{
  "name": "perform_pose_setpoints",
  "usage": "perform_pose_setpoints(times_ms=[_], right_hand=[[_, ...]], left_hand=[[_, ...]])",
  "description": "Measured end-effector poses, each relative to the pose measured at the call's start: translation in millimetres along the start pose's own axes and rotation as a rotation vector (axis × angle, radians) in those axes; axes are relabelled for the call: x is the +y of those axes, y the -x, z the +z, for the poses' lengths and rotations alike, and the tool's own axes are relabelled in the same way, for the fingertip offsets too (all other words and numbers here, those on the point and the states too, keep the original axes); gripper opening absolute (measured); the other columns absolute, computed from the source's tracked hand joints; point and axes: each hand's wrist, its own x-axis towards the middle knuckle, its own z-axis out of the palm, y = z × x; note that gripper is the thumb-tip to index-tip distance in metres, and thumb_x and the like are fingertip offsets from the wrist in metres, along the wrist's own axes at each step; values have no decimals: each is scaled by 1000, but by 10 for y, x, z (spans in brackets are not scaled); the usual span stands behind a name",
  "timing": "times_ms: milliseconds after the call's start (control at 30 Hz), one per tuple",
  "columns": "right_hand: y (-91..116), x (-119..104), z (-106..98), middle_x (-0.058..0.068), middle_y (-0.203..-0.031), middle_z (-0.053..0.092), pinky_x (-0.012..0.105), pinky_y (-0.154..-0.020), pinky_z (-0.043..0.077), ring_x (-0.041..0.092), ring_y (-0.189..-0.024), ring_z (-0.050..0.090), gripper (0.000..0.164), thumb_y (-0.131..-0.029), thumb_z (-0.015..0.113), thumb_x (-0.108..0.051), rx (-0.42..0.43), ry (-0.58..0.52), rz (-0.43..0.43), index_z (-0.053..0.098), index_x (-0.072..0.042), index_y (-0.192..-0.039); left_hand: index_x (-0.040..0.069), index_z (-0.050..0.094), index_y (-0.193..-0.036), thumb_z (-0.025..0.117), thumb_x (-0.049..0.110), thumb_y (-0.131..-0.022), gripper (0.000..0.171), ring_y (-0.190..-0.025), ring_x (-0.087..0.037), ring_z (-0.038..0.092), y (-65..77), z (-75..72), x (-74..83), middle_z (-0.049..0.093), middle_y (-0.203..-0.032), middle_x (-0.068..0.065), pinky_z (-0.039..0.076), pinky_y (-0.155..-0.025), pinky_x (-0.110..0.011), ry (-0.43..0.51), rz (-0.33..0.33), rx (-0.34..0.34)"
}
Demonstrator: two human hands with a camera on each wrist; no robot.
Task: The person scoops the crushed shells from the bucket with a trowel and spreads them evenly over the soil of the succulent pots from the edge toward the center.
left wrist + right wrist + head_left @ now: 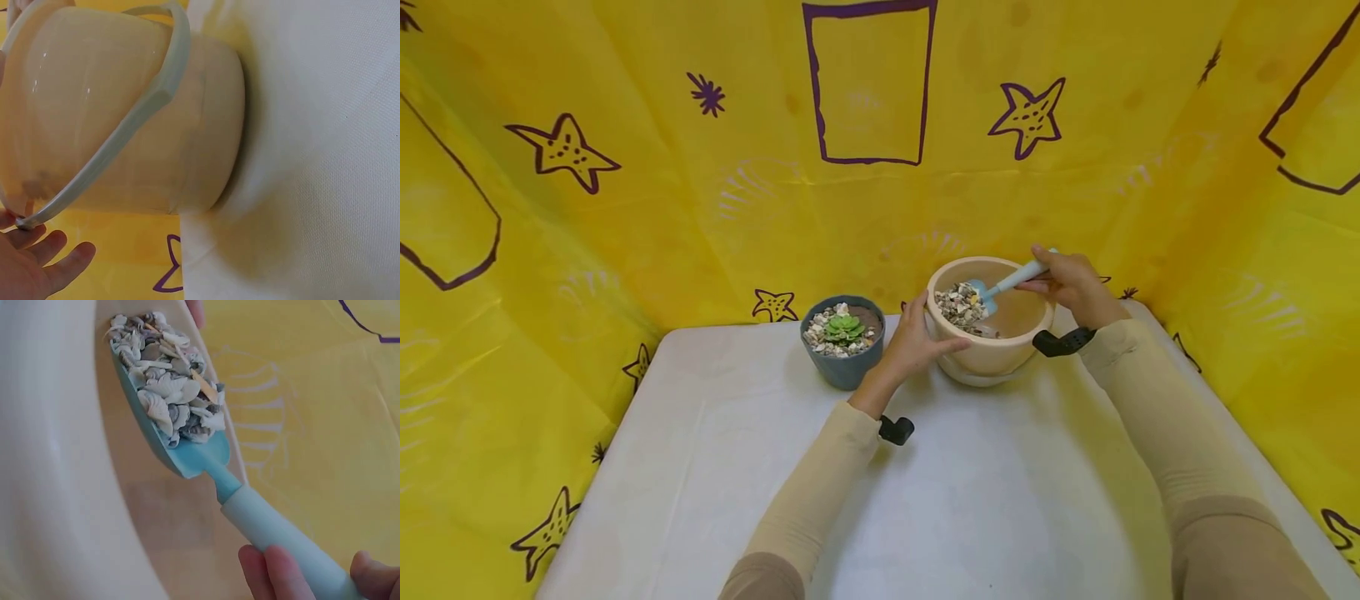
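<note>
My right hand (1078, 287) grips the pale handle of a light blue trowel (287, 534), whose blade reaches into a beige bucket (988, 354). Small seashells (169, 394) are heaped on the blade. On the bucket's near left side, my left hand (913, 337) touches the rim with fingers spread and thumb along the front. The left wrist view shows the bucket's pale carrying handle (122, 134) hanging against its side. Just left of that hand stands a grey-blue pot (842, 367) with a green succulent (844, 328), shells around it and bare brown soil at the right.
A white-covered table (985, 500) lies under the pot and bucket. Yellow sheeting (865, 225) with purple drawings rises close behind them and along both sides. Black wrist cameras stick out from the left wrist (897, 430) and the right wrist (1063, 342).
</note>
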Motion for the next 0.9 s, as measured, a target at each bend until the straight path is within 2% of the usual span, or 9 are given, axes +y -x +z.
perform_pose_setpoints(times_ms=[200,400,567,733,900], right_hand=[[7,-40,-131,10,-74,68,25,-74,59,20,-71,74,36,-98,52,-27,-2,-33,35,69,-7,-72],[47,-58,-173,11,-75,69,24,-77,58,21,-74,74,36,-97,52,-27,3,-42,26,70,-6,-74],[52,-42,-194,11,-74,68,26,-78,58,20,-73,73,33,-97,53,-28,39,-55,4,68,-7,-76],[58,-18,-186,11,-74,66,30,-76,59,22,-71,74,23,-95,57,-25,84,-121,-40,65,-8,-81],[93,-5,-198,12,-73,67,32,-73,60,23,-70,73,19,-94,59,-23,91,-179,-72,66,-9,-83]], left_hand=[[17,12,-158,81,54,-72,117,-145,-34,31,1,0,4,23,-159,-15,34,-114,-53,-9,4,-3],[20,11,-158,80,55,-73,116,-145,-33,30,6,-5,6,22,-159,-14,34,-114,-53,-7,-6,-9],[22,11,-158,80,55,-72,115,-144,-34,32,10,-4,-1,22,-159,-14,35,-113,-55,0,-9,-14],[19,14,-158,80,57,-72,114,-141,-35,37,16,-24,-2,26,-157,-16,37,-111,-54,-33,-10,-5],[14,16,-157,79,56,-74,112,-139,-35,39,26,-61,13,27,-155,-16,39,-110,-53,-46,-3,-8]])
